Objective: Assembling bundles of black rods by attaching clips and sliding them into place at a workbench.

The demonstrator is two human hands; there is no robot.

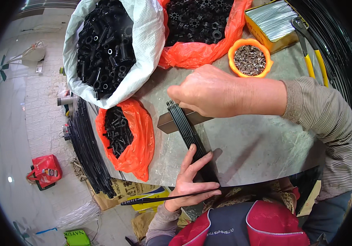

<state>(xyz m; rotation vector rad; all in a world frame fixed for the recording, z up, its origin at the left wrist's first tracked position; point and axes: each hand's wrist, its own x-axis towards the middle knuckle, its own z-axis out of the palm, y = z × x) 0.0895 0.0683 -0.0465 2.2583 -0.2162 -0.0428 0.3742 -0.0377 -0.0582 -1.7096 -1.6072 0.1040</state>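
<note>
A row of thin black rods (185,128) lies side by side, slanting across a dark rectangular bar (168,124) on the table. My left hand (187,180) is closed on the near end of these rods, at the table's front edge. Another slim black rod (151,200) sticks out leftward past that hand's thumb. My right hand (208,91) is curled into a closed fist just above the far ends of the rods, whose tips look metallic. What its fingers pinch, if anything, is hidden.
Black plastic parts fill a white sack (149,45) and two red bags (143,135) (184,55). Small metal pieces lie in an orange bowl (249,59). Beside it are a box of metal wires (274,20) and yellow-handled cutters (316,61). Long black rods (88,143) line the table's left edge.
</note>
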